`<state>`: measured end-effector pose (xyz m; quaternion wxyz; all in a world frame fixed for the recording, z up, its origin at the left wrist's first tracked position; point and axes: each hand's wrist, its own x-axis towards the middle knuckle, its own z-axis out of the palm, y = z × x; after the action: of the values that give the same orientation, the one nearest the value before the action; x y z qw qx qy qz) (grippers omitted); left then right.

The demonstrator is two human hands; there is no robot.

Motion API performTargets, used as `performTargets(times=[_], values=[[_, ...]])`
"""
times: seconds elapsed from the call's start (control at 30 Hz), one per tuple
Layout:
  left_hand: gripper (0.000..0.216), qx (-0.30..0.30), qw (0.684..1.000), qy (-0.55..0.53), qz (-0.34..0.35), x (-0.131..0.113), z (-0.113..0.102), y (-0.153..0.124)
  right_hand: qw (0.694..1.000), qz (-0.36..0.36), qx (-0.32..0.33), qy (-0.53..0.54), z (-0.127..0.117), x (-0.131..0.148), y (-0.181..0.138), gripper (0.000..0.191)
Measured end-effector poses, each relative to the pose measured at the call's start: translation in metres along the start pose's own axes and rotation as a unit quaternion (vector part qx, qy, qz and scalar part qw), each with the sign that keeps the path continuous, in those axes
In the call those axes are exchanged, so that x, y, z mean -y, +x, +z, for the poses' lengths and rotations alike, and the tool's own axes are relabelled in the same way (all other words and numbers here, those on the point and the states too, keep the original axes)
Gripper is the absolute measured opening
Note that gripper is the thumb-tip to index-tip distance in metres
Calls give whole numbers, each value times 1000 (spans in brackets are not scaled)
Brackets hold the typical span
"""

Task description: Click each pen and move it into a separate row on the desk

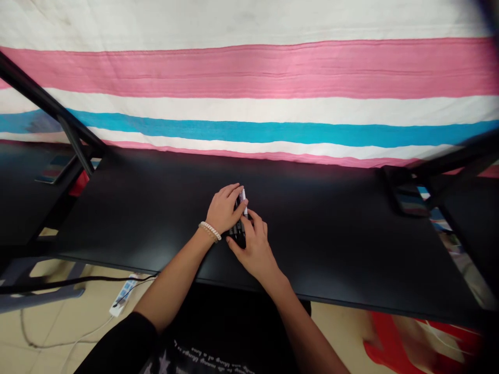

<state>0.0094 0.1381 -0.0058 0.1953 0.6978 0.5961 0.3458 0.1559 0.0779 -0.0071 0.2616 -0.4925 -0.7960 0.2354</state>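
Both of my hands meet at the middle of a black table. My left hand, with a bead bracelet on the wrist, curls its fingers over a small bunch of dark marker pens lying on the table. One pen with a white barrel sticks out past the fingertips. My right hand presses against the same bunch from the right and near side, fingers closed around it. Most of the pens are hidden between the two hands.
A striped cloth in white, pink and blue hangs behind the table. Black metal frame bars slant at the left and right. On the floor lie a white power strip with a cable at left and a red object at right.
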Motion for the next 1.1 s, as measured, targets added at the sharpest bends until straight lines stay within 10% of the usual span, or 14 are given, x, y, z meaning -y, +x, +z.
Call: performTargets(times=[1.1], values=[[30,15,999,-11,28,8,-2,3,997,13,25,69,-29,-21,2,14]])
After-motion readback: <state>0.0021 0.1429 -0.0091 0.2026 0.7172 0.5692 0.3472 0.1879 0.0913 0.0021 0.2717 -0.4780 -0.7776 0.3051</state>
